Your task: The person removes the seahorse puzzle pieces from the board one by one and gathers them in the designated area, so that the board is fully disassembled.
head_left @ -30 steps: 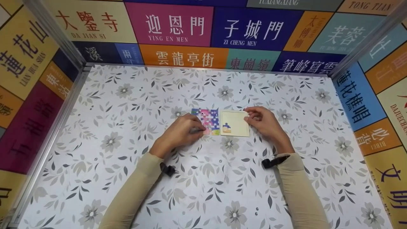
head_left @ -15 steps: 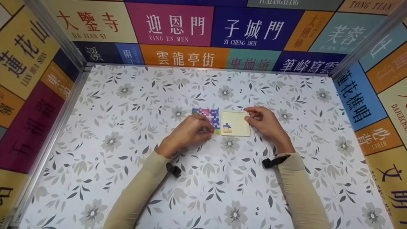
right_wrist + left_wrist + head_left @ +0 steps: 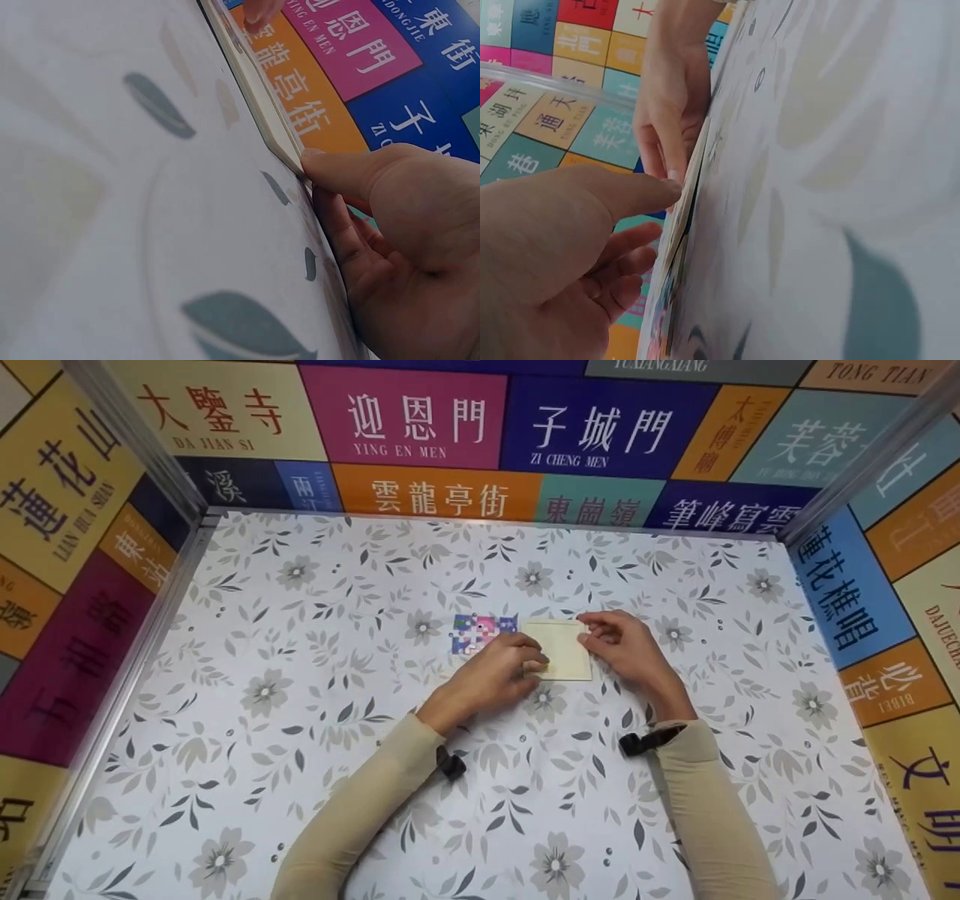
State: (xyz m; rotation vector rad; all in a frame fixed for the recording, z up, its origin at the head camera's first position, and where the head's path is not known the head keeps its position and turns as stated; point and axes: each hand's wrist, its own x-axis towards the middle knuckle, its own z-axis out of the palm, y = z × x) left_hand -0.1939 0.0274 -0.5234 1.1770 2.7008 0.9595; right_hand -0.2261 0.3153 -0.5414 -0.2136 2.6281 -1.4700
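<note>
A pale yellow, square puzzle tray (image 3: 568, 649) lies flat in the middle of the table. Its far right corner is pinched between the thumb and fingers of my right hand (image 3: 619, 645), and the right wrist view shows the thumb on that corner. My left hand (image 3: 495, 671) bends over the tray's near left corner, its fingertips touching there and covering the piece in that corner. Whether a puzzle piece sits between those fingertips is hidden. Just left of the tray is a colourful jigsaw picture (image 3: 472, 631) in pink, blue and purple, its lower part behind my left hand.
White cloth with grey flowers and leaves covers the table (image 3: 360, 585). Panels with large printed characters (image 3: 420, 420) stand along the back and both sides, joined by metal corner posts (image 3: 142, 442). A black wrist strap (image 3: 450, 765) sits on the left sleeve.
My left hand has travelled right, from the jigsaw picture's left side to the tray's near left corner. My right hand and the tray have stayed in place.
</note>
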